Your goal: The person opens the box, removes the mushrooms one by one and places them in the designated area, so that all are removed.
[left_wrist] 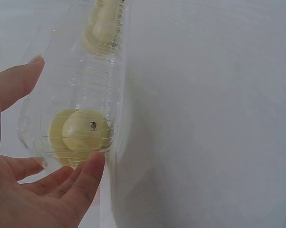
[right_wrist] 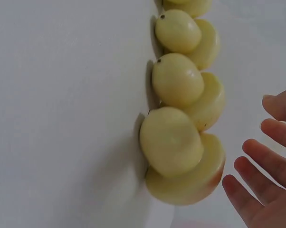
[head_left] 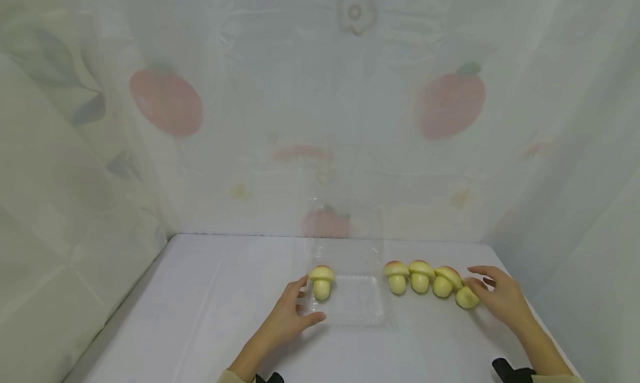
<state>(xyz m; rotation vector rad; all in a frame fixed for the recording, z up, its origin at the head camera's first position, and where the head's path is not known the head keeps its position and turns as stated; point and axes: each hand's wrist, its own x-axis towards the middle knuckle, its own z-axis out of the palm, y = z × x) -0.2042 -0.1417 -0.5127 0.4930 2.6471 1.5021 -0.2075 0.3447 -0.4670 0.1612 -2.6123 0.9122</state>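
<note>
A clear plastic box (head_left: 357,299) stands on the table with its lid (head_left: 345,255) raised at the back. One yellow toy mushroom (head_left: 321,283) sits upright in its left end, seen through the wall in the left wrist view. At that end is my left hand (head_left: 294,311), fingertips (left_wrist: 93,166) touching the side, thumb extended along the front. Right of the box, several more toy mushrooms (head_left: 420,276) stand in a row. My right hand (head_left: 501,295) is beside the rightmost mushroom (right_wrist: 174,152), its fingers spread and slightly bent, holding nothing; the right wrist view shows a small gap.
A white cloth covers the table (head_left: 200,316). Behind it hangs a pale curtain (head_left: 310,105) with fruit prints, and sheets enclose the left and right sides. Dark straps (head_left: 512,372) sit at both wrists.
</note>
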